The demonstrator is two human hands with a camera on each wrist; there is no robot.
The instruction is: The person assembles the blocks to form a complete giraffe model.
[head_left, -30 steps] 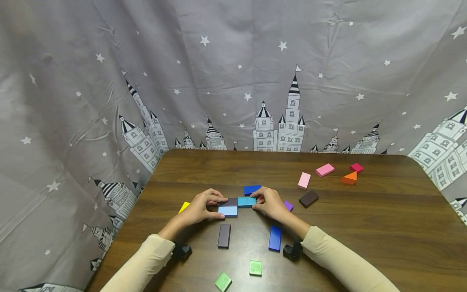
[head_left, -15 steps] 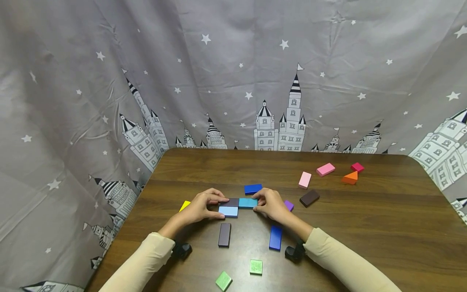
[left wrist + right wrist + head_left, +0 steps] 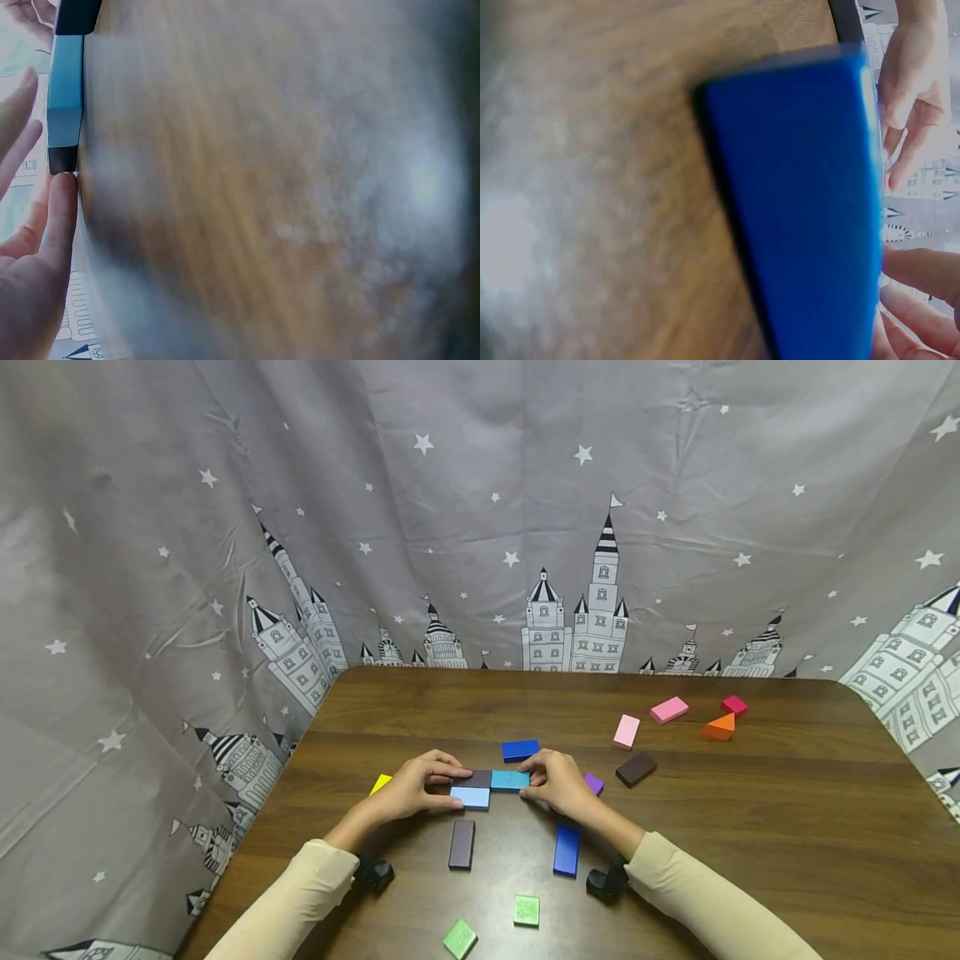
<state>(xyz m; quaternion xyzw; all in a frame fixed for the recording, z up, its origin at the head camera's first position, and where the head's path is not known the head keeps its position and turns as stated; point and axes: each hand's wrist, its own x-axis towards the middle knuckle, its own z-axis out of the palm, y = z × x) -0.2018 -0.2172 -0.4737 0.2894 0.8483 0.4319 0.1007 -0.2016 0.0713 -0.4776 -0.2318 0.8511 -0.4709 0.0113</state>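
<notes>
My left hand [image 3: 417, 787] holds two rectangular blocks lying long side to long side. Its fingertips rest on the dark grey block [image 3: 477, 778], and its thumb presses the near left side of the light blue block [image 3: 470, 797]. End to end with the dark grey block, on its right, lies a teal block [image 3: 508, 781]. My right hand [image 3: 557, 783] pinches the teal block at its right end, thumb on the near side and fingers on the far side. Just behind it lies a blue block [image 3: 521, 750]. In the left wrist view, the left thumb [image 3: 61, 217] touches a dark block end.
Nearer on the wooden table [image 3: 787, 827] lie another dark grey block [image 3: 462, 844], a blue block [image 3: 566, 850] and two green squares [image 3: 527, 910]. A yellow block [image 3: 380, 783] is left, a purple one [image 3: 594, 783] right. Pink blocks [image 3: 669, 710] and an orange triangle [image 3: 720, 727] lie back right.
</notes>
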